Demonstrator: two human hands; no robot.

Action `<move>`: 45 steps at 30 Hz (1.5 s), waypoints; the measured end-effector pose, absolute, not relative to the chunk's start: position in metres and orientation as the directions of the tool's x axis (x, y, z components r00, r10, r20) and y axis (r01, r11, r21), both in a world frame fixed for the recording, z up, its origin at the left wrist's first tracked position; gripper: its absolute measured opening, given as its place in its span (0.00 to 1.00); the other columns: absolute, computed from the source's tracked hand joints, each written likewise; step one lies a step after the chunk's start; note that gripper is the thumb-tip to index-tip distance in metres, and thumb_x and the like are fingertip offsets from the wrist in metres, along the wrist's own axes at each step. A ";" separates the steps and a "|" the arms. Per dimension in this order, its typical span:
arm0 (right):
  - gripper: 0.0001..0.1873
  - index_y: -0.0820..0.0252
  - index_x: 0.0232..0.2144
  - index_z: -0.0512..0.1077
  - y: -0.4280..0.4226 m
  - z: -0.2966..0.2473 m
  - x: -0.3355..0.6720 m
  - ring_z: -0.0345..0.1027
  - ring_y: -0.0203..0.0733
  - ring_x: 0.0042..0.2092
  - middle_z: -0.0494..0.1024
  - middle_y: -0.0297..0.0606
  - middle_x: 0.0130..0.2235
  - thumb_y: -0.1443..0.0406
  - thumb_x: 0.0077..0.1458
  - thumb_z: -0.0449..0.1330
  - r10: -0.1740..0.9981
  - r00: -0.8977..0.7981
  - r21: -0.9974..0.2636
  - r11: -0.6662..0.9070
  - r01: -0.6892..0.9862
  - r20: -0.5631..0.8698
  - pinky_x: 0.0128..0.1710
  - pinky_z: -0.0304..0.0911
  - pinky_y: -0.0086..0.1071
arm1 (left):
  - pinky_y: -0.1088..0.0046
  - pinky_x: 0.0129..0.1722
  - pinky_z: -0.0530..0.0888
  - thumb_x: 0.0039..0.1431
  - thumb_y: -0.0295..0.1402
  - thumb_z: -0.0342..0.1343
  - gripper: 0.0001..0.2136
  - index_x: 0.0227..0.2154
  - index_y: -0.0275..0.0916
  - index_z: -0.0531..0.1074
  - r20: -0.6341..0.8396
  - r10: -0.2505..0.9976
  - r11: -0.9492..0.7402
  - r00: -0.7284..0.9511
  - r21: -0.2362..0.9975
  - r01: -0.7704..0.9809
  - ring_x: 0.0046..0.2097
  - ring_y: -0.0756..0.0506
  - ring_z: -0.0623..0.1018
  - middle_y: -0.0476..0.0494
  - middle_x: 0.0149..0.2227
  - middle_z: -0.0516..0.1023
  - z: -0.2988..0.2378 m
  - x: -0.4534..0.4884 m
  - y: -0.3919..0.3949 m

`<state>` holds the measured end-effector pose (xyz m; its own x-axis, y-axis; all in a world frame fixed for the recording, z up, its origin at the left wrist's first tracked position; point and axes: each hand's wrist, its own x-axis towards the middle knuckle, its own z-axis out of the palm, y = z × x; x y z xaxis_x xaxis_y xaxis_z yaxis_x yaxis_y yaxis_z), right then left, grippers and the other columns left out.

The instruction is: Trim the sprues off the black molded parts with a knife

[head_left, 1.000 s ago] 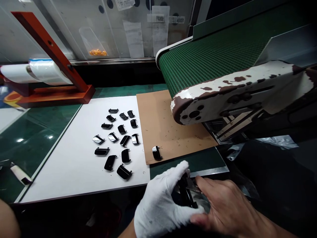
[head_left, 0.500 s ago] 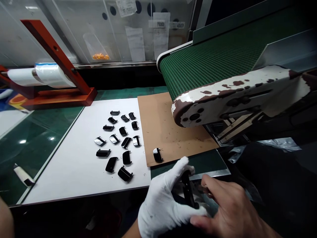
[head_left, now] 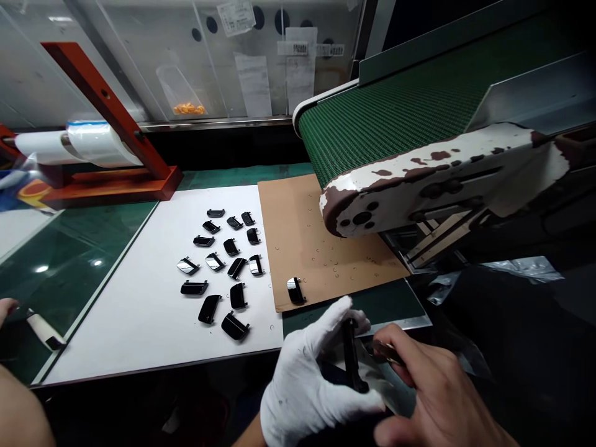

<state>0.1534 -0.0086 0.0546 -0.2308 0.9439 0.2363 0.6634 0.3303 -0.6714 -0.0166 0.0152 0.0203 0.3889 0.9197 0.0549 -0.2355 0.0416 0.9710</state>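
My left hand point(head_left: 305, 379), in a white glove, grips a glossy black plastic part point(head_left: 351, 357) by its ends between thumb and fingers, in front of the table edge. Close on its right is my bare right hand point(head_left: 428, 385), with curled fingers around a slim brownish tool point(head_left: 387, 352); its kind is unclear and most of it is hidden. The tool's front end is near the held part, and I cannot tell whether they touch. A similar black part point(head_left: 296, 290) lies on the brown cardboard point(head_left: 302, 230) just beyond the glove.
Several black parts point(head_left: 210, 308) lie spread over a white sheet point(head_left: 139, 310). Small curled shavings dot the cardboard. A green conveyor point(head_left: 395, 124) overhangs it at right. An orange stand point(head_left: 107, 105) holds film rolls at left. Another person's arm point(head_left: 21, 410) reaches near a white-handled tool point(head_left: 44, 329).
My right hand has opened a small gap from the glove, its thumb shifting down and away from the part. The other person's arm has come further into view at left.
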 end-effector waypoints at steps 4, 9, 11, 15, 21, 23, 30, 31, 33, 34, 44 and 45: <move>0.33 0.54 0.32 0.68 -0.010 0.056 0.161 0.64 0.38 0.22 0.69 0.32 0.23 0.42 0.62 0.33 0.962 -0.264 -0.825 0.204 0.527 0.069 0.21 0.57 0.31 | 0.69 0.48 0.78 0.42 0.37 0.73 0.34 0.54 0.45 0.69 0.042 0.917 0.064 0.398 0.967 -0.248 0.47 0.41 0.80 0.45 0.47 0.78 0.026 -0.015 0.016; 0.24 0.53 0.29 0.69 -0.009 0.046 0.175 0.61 0.36 0.21 0.65 0.28 0.20 0.46 0.63 0.45 0.986 -0.166 -0.824 0.104 0.557 0.013 0.21 0.55 0.29 | 0.68 0.49 0.77 0.45 0.42 0.71 0.33 0.55 0.43 0.69 0.058 0.924 0.019 0.378 0.980 -0.197 0.47 0.40 0.80 0.43 0.47 0.78 0.024 -0.018 0.017; 0.25 0.53 0.27 0.70 -0.007 0.041 0.182 0.60 0.36 0.19 0.64 0.27 0.19 0.40 0.53 0.54 0.990 -0.138 -0.786 0.080 0.613 -0.007 0.18 0.54 0.28 | 0.68 0.50 0.77 0.46 0.42 0.70 0.35 0.58 0.43 0.66 0.080 0.934 -0.044 0.349 0.993 -0.110 0.49 0.40 0.79 0.43 0.48 0.78 0.021 -0.021 0.018; 0.28 0.52 0.31 0.73 -0.002 0.037 0.190 0.58 0.36 0.16 0.62 0.25 0.17 0.39 0.38 0.66 0.997 -0.077 -0.648 0.056 0.759 -0.005 0.13 0.54 0.27 | 0.67 0.52 0.76 0.48 0.41 0.69 0.37 0.60 0.41 0.62 0.169 0.930 -0.213 0.328 0.971 0.105 0.51 0.41 0.78 0.42 0.50 0.78 0.015 -0.027 0.022; 0.30 0.50 0.53 0.64 0.002 0.042 0.184 0.69 0.41 0.22 0.71 0.29 0.22 0.41 0.61 0.40 0.985 -0.174 -0.683 0.124 0.719 -0.004 0.22 0.65 0.31 | 0.67 0.52 0.76 0.49 0.38 0.70 0.37 0.61 0.39 0.61 0.270 0.905 -0.381 0.328 0.859 0.342 0.50 0.41 0.79 0.38 0.50 0.78 0.015 -0.031 0.025; 0.21 0.49 0.49 0.65 0.004 0.044 0.181 0.65 0.39 0.19 0.67 0.26 0.19 0.51 0.66 0.40 0.984 -0.179 -0.687 0.124 0.716 -0.009 0.19 0.60 0.30 | 0.68 0.52 0.76 0.49 0.37 0.70 0.37 0.60 0.38 0.61 0.276 0.902 -0.393 0.331 0.840 0.373 0.50 0.41 0.79 0.38 0.50 0.78 0.017 -0.031 0.026; 0.14 0.52 0.33 0.70 0.010 0.042 0.176 0.68 0.35 0.24 0.72 0.29 0.25 0.61 0.66 0.46 0.966 -0.249 -0.744 0.221 0.630 0.077 0.23 0.62 0.27 | 0.70 0.49 0.78 0.49 0.40 0.69 0.36 0.59 0.38 0.62 0.262 0.907 -0.380 0.329 0.846 0.373 0.47 0.42 0.81 0.39 0.48 0.80 0.018 -0.028 0.027; 0.15 0.52 0.31 0.69 0.009 0.040 0.176 0.68 0.35 0.24 0.72 0.29 0.25 0.60 0.66 0.46 0.969 -0.238 -0.750 0.205 0.629 0.065 0.23 0.62 0.27 | 0.70 0.48 0.78 0.49 0.40 0.69 0.36 0.59 0.38 0.62 0.260 0.908 -0.378 0.329 0.847 0.373 0.47 0.42 0.81 0.39 0.48 0.80 0.018 -0.028 0.027; 0.14 0.53 0.30 0.70 0.006 0.036 0.174 0.66 0.36 0.23 0.69 0.29 0.23 0.55 0.63 0.51 0.980 -0.193 -0.755 0.157 0.637 0.041 0.21 0.62 0.27 | 0.69 0.49 0.78 0.49 0.41 0.69 0.36 0.60 0.38 0.62 0.255 0.909 -0.377 0.329 0.840 0.390 0.47 0.42 0.80 0.39 0.49 0.79 0.016 -0.028 0.027; 0.13 0.53 0.32 0.71 0.004 0.034 0.173 0.64 0.36 0.21 0.67 0.28 0.21 0.52 0.60 0.55 0.985 -0.170 -0.758 0.133 0.639 0.029 0.19 0.61 0.27 | 0.68 0.49 0.78 0.49 0.41 0.69 0.37 0.60 0.38 0.61 0.254 0.908 -0.380 0.332 0.831 0.405 0.48 0.41 0.80 0.38 0.49 0.79 0.015 -0.028 0.027; 0.07 0.50 0.31 0.78 -0.001 0.026 0.153 0.76 0.42 0.33 0.81 0.35 0.31 0.58 0.58 0.60 0.992 -0.093 -0.843 0.120 0.524 0.084 0.29 0.71 0.29 | 0.57 0.57 0.72 0.58 0.32 0.62 0.34 0.63 0.38 0.53 0.390 0.829 -0.555 0.401 0.665 0.499 0.56 0.37 0.74 0.33 0.56 0.73 0.004 -0.025 0.032; 0.08 0.51 0.30 0.78 0.000 0.024 0.152 0.75 0.43 0.33 0.80 0.36 0.31 0.59 0.58 0.60 0.993 -0.075 -0.857 0.115 0.502 0.090 0.30 0.71 0.30 | 0.57 0.56 0.72 0.57 0.33 0.62 0.34 0.64 0.38 0.53 0.387 0.832 -0.550 0.398 0.666 0.504 0.56 0.37 0.74 0.32 0.55 0.73 0.005 -0.025 0.032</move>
<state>0.1521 -0.0003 0.0237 -0.0745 0.9931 0.0900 0.5017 0.1153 -0.8573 -0.0249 0.0325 0.0047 0.3977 0.8321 0.3866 0.5036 -0.5502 0.6661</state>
